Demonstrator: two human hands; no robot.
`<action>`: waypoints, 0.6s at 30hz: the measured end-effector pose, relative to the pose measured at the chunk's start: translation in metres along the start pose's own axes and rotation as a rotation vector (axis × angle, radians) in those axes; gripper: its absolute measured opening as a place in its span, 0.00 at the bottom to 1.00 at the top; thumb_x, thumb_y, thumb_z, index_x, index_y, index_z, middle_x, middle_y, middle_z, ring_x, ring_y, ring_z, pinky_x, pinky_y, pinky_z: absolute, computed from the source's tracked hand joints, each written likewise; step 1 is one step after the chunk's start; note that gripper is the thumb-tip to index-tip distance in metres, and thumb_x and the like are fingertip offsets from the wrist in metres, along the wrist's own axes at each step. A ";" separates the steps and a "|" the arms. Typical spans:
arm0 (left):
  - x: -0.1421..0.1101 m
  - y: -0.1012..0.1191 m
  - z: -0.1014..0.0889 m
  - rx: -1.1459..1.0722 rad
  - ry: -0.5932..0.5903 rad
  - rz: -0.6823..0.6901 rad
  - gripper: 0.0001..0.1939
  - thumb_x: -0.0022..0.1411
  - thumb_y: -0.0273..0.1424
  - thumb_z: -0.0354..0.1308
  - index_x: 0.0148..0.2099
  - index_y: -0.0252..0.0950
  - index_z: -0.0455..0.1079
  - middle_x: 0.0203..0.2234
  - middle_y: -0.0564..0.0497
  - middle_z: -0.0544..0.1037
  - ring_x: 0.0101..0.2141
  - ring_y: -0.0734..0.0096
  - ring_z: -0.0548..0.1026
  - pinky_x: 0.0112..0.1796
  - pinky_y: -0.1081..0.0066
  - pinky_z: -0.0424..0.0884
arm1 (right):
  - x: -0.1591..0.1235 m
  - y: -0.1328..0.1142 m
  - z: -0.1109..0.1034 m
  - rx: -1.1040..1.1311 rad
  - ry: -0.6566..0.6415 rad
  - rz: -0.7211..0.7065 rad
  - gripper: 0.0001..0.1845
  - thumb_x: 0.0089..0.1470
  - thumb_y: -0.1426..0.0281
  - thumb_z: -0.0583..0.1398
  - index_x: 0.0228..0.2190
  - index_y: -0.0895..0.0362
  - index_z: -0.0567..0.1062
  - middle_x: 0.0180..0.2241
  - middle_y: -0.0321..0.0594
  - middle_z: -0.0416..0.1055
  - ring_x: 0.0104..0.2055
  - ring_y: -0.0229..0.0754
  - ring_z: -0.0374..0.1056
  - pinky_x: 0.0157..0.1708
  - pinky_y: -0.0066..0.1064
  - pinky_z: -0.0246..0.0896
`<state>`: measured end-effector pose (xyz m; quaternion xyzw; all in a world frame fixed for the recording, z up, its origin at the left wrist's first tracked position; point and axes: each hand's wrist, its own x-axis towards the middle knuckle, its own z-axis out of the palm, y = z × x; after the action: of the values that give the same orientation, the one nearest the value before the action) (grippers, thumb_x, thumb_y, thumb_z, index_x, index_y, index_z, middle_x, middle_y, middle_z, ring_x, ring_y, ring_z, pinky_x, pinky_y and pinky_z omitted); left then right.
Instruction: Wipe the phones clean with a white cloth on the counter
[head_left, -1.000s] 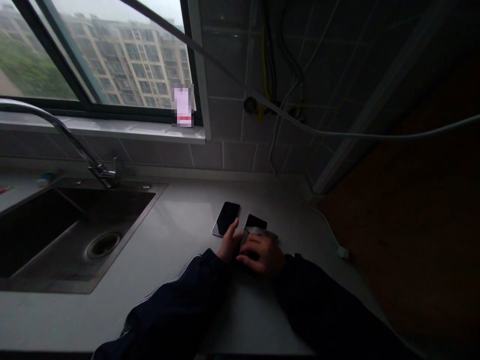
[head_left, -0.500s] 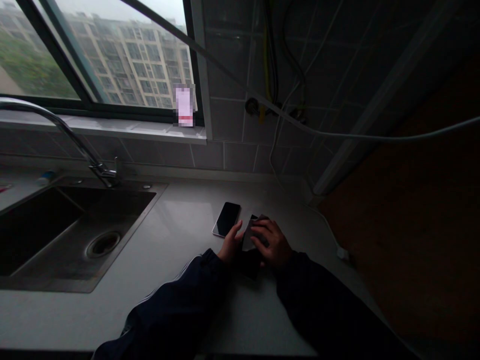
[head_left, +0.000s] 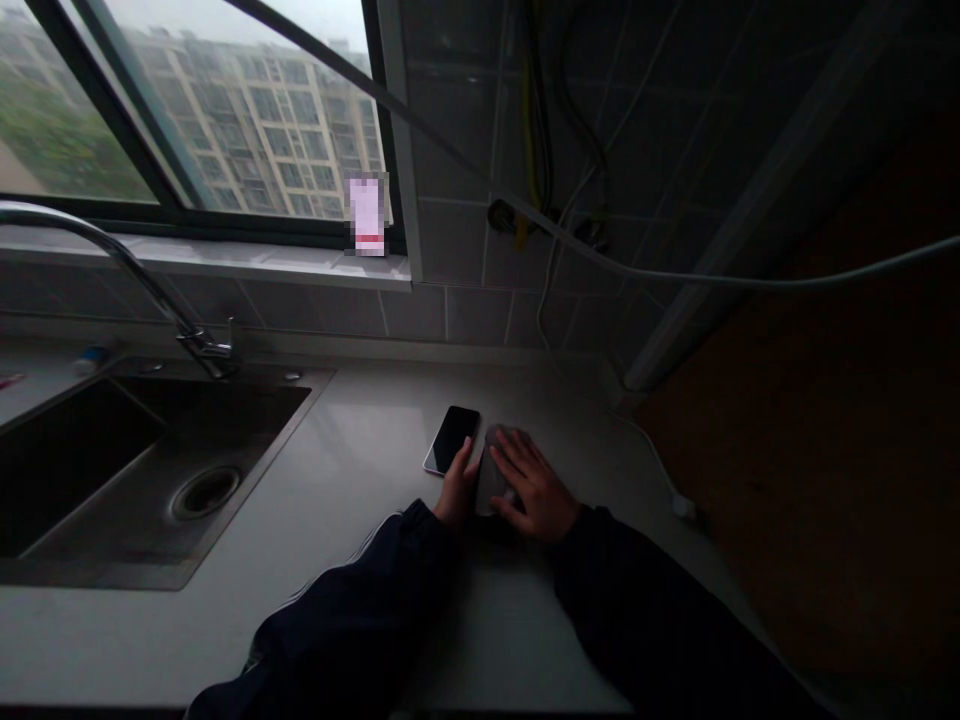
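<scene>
A dark flat object (head_left: 491,530) rests in my left hand (head_left: 455,490), whose thumb points up along its left side. Shadow and my other hand cover most of this object, so its kind is unclear. My right hand (head_left: 536,490) presses a thin grey cloth (head_left: 493,492) onto its upper face, the fingers long and close together. Just left of the cloth, a phone (head_left: 454,438) lies on the counter with its black screen up. My left thumb overlaps the phone's lower right edge in this view.
To the left is a steel sink (head_left: 169,575) with a curved faucet (head_left: 142,270). A blurred pink-white item (head_left: 367,215) stands on the windowsill. A white cable (head_left: 720,278) crosses in front of the wall, and a small white plug-like piece (head_left: 684,508) sits at the counter's right edge.
My right hand's fingers have gone from bent to straighter and flatter over the cloth. The cloth now covers more of the dark object. My left thumb has shifted slightly left.
</scene>
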<state>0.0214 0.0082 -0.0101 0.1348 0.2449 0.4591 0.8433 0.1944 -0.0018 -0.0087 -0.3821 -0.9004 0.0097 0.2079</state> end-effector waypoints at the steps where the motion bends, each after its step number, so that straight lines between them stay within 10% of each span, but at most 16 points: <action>1: 0.002 0.000 -0.002 -0.008 0.031 0.009 0.33 0.74 0.46 0.38 0.66 0.29 0.67 0.44 0.42 0.83 0.55 0.58 0.76 0.61 0.63 0.63 | 0.000 -0.002 -0.001 0.001 -0.020 -0.007 0.40 0.62 0.58 0.59 0.68 0.64 0.57 0.72 0.56 0.45 0.74 0.62 0.39 0.66 0.63 0.50; 12: -0.005 0.006 -0.009 -0.059 0.204 -0.069 0.40 0.65 0.60 0.47 0.44 0.26 0.78 0.26 0.38 0.82 0.31 0.54 0.83 0.38 0.63 0.77 | -0.001 -0.035 -0.009 0.175 -0.125 -0.237 0.43 0.64 0.43 0.51 0.65 0.63 0.64 0.67 0.54 0.60 0.71 0.57 0.53 0.67 0.56 0.53; 18: 0.000 0.001 -0.007 -0.062 -0.006 -0.033 0.39 0.69 0.57 0.42 0.58 0.27 0.74 0.39 0.37 0.84 0.46 0.53 0.81 0.54 0.59 0.72 | 0.000 -0.014 0.001 0.076 -0.066 -0.165 0.42 0.67 0.46 0.49 0.67 0.65 0.59 0.69 0.57 0.54 0.72 0.59 0.50 0.65 0.57 0.57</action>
<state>0.0167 0.0089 -0.0160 0.1061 0.2304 0.4521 0.8551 0.1840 -0.0114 -0.0070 -0.2979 -0.9342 0.0391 0.1923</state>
